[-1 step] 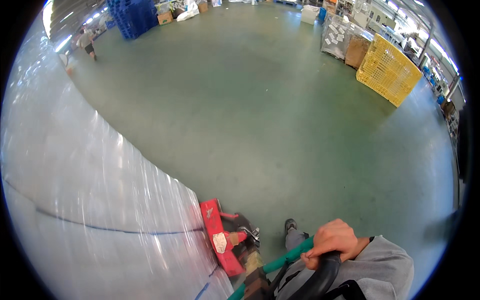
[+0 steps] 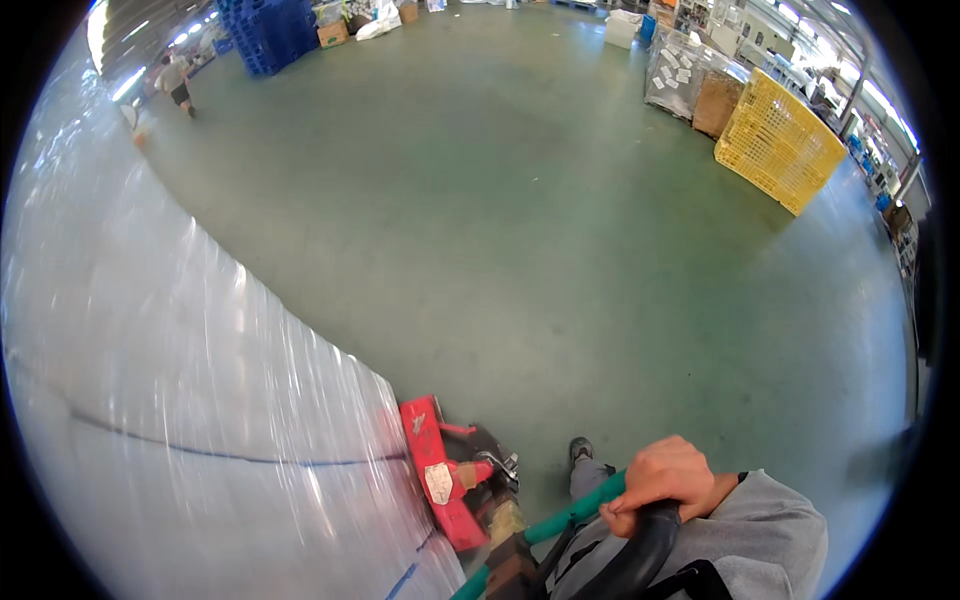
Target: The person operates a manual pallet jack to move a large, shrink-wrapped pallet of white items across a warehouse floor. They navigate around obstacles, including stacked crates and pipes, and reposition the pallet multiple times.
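My right hand [image 2: 665,478] is closed around the top of the black loop handle [image 2: 640,555] of a pallet jack. A grey sleeve runs from it to the lower right. The green tiller [image 2: 565,518] slopes down left to the jack's red body [image 2: 435,480]. That body sits against a tall load wrapped in clear film [image 2: 180,400], which fills the left side. One of my shoes [image 2: 580,450] shows on the floor just beside the tiller. My left hand is out of the picture.
Green warehouse floor [image 2: 520,220] spreads ahead. Yellow mesh crates [image 2: 785,140] and a film-wrapped pallet of boxes [image 2: 690,75] stand at the far right. Stacked blue pallets [image 2: 265,30] are at the far left, with another person [image 2: 175,80] walking near them.
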### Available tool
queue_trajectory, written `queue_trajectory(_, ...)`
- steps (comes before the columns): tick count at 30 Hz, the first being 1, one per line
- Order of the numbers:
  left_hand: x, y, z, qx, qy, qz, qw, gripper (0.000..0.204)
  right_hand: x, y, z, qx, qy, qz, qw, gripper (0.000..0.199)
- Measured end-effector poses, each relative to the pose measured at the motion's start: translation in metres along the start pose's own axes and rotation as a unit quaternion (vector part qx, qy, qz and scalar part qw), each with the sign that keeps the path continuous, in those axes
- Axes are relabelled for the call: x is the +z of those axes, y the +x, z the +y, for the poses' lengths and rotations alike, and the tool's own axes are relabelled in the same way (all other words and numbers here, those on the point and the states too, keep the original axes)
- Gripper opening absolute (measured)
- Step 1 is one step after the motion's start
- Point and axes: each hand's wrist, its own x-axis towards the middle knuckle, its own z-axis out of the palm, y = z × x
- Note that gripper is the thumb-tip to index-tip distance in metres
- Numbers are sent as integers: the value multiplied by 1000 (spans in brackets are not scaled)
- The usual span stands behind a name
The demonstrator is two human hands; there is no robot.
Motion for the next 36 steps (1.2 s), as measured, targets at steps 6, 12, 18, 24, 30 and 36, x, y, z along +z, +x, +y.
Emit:
queue_trajectory(6, 5, -9, 13, -14, -20, 12, 1000, 25, 2, 13, 28, -21, -4, 84, 996, 14)
queue_trajectory(12, -10, -32, 2, -59, -82, -45, 994, 15, -27, 22, 43, -40, -41, 124, 991, 15)
queue_trajectory(18, 16, -58, 10, 29, -87, 10, 996, 14, -35, 33, 67, -69, 0, 136, 988, 18)
queue_trajectory(24, 24, -80, 8, -24, -92, 3, 995, 21, -50, 38, 97, -60, 31, 118, 991, 24)
queue_trajectory(30, 47, -88, 20, 3, -103, 6, 995, 18, -39, 62, 125, -70, 2, 173, 982, 33)
queue_trajectory(36, 56, -82, 43, 33, -44, 43, 998, 24, -22, 90, 133, -50, -35, 190, 980, 37)
